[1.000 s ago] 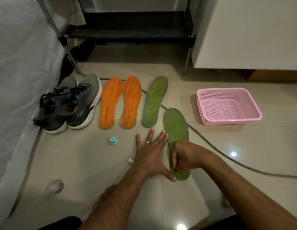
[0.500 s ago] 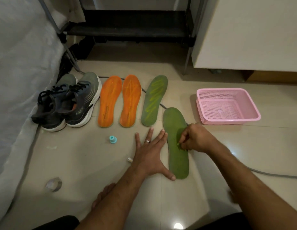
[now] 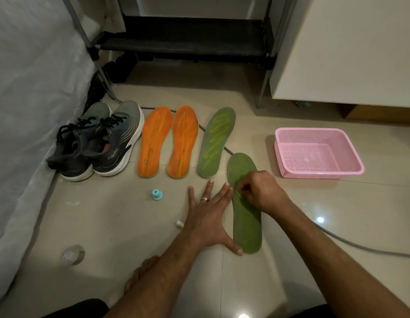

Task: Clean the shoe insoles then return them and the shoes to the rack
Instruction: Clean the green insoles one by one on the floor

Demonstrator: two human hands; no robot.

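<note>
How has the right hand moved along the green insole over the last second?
Yes. The right hand has moved from the heel end of the near green insole toward its toe, closer to the pink basket; the insole itself stayed put.

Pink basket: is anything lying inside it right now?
No, the pink basket shows only its own bare mesh floor and walls, with all four insoles lying on the tile floor outside it.

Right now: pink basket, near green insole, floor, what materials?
Pink basket: looks like moulded plastic, fine mesh holes, slight sheen. Near green insole: probably foam with a matte, fabric-like top; no glare. Floor: glossy ceramic-type tile, with grout lines and lamp reflections.
</note>
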